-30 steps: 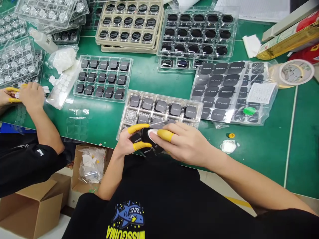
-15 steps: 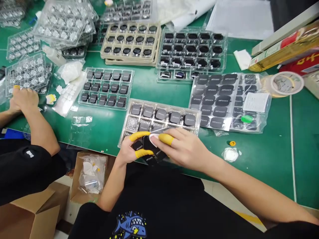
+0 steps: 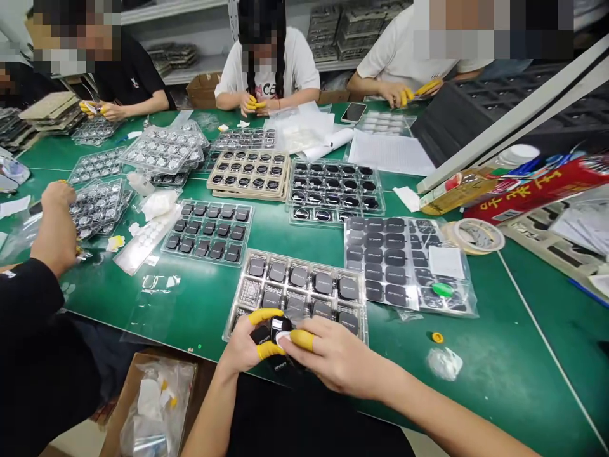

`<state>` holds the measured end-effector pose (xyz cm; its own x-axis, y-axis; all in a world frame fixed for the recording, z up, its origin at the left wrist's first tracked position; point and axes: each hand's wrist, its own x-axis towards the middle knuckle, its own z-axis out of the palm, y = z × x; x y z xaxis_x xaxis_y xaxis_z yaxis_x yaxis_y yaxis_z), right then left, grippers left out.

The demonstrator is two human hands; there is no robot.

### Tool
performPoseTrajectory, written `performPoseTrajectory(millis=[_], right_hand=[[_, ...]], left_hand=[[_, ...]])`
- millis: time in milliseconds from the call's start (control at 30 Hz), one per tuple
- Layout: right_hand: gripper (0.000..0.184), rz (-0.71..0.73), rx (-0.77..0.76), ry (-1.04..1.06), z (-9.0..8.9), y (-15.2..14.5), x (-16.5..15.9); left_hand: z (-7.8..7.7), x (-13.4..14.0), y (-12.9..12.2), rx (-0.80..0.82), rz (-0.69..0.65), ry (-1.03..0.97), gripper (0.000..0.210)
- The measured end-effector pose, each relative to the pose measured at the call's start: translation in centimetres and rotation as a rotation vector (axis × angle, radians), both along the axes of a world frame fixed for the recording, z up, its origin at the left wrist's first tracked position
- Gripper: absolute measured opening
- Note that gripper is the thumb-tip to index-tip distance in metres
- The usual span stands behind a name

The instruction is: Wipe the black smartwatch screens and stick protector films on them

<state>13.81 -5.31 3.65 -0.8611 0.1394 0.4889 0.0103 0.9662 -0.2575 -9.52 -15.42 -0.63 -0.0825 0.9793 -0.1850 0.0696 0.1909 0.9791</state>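
My left hand (image 3: 242, 346), with yellow finger cots on thumb and forefinger, grips a small black rounded-square piece (image 3: 280, 325) by its sides. Its glossy face catches a white reflection. Pinched in my right hand (image 3: 340, 358), also wearing a yellow finger cot, is a small white cloth (image 3: 282, 338) that touches the piece's near edge. Both hands are over the near edge of a clear plastic tray (image 3: 250, 293) of dark grey rounded-square pieces. My fingers hide part of its front row. Below my hands, more black pieces show only partly.
A second tray of black pieces (image 3: 209, 231) lies left, a beige tray (image 3: 247, 171) behind. Sheets of black stickers (image 3: 385, 260) and a tape roll (image 3: 476, 237) are right. A neighbour's arm (image 3: 59, 219) reaches in at left. Other people work across the green table (image 3: 295, 231).
The view has tilted up, bringing the people opposite into sight. In my left hand the black piece now shows its glossy, reflecting face; the white cloth has shifted to its lower edge.
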Motion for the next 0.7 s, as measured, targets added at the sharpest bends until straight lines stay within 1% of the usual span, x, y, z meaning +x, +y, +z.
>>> performPoseTrajectory(millis=[67, 133, 167, 233, 300, 333, 433, 500, 533, 600, 667, 700], right_hand=[[0.032, 0.006, 0.02, -0.025, -0.2, 0.0, -0.3], [0.03, -0.048, 0.057, -0.035, -0.5, 0.2, -1.0], [0.029, -0.081, 0.07, -0.025, -0.6, 0.3, -1.3], [0.028, -0.14, 0.082, 0.004, -1.0, 0.6, -1.6], [0.028, -0.167, 0.084, 0.022, -1.4, 0.6, -1.5], [0.028, -0.164, 0.079, 0.019, -1.6, 0.5, -1.3], [0.032, -0.081, 0.053, -0.004, -2.1, -0.2, -0.9], [0.032, -0.041, 0.058, -0.026, -2.1, -0.4, -0.8], [0.031, -0.05, 0.068, -0.029, -2.0, -0.4, -0.9], [0.029, -0.124, 0.081, -0.013, -1.7, -0.3, -1.0], [0.031, -0.2, 0.071, 0.033, -1.5, -0.4, -0.9], [0.033, -0.209, 0.058, 0.053, -1.3, -0.5, -0.8]], left_hand=[[0.0, 0.0, -0.1, -0.031, -0.026, 0.053, 0.076], [-0.4, 0.1, -0.1, -0.039, -0.036, 0.071, 0.075], [-0.8, 0.1, -0.2, -0.032, -0.043, 0.053, 0.076], [-1.8, -0.1, -0.3, -0.018, 0.007, 0.015, 0.08], [-2.9, -0.5, -0.3, -0.024, 0.027, 0.012, 0.079], [-3.3, -0.8, -0.3, -0.02, 0.056, 0.011, 0.077], [-3.9, -1.4, -0.4, -0.033, 0.01, 0.01, 0.073], [-3.6, -1.4, -0.3, -0.027, 0.003, 0.041, 0.073], [-3.2, -1.3, -0.2, -0.022, 0.013, 0.059, 0.073], [-2.3, -0.9, 0.0, -0.028, -0.001, 0.069, 0.075], [-1.3, -0.3, 0.2, -0.021, -0.017, 0.03, 0.077], [-0.9, 0.0, 0.3, -0.015, -0.014, 0.005, 0.078]])
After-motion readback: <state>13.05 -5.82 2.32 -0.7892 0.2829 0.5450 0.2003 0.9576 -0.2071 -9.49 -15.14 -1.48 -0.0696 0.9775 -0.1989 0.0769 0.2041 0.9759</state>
